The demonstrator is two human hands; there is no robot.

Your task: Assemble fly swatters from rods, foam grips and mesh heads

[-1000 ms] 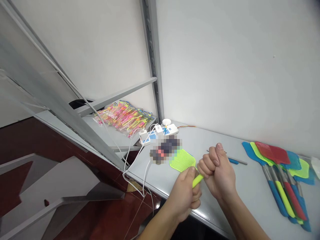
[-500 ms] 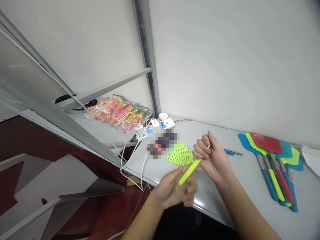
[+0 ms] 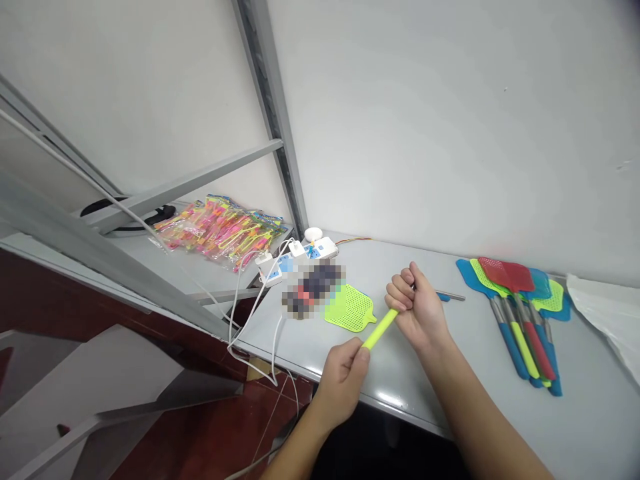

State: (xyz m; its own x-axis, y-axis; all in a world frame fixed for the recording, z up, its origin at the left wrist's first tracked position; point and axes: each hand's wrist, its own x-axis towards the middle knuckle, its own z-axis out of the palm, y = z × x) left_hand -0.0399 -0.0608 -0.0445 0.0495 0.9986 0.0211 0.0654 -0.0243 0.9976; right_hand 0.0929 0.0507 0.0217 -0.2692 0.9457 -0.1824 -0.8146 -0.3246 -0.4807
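Note:
A neon-yellow fly swatter handle [image 3: 381, 329] slants between my two hands above the table. Its lower end sits in my left hand [image 3: 341, 381], whose fingers are wrapped round it. My right hand [image 3: 419, 308] is closed around the upper part, where a bit of metal rod shows at the fist. Just left of the handle, a yellow perforated swatter head [image 3: 353, 309] lies flat on the table, with a trace of blue behind its edge. Beyond my right wrist lie a metal rod [image 3: 454, 296] and a blue piece, partly hidden by that hand.
Several assembled fly swatters [image 3: 507, 275] in blue, yellow and red are piled at the right, near a white sheet [image 3: 600, 307]. A power strip [image 3: 324, 249] with white cables stands at the back left. Bagged colourful items [image 3: 225, 230] lie beyond the metal shelf post [image 3: 275, 120].
My left hand, loosely open under the handle before, has closed around its lower end. My right hand keeps its grip. The view has shifted slightly to the right.

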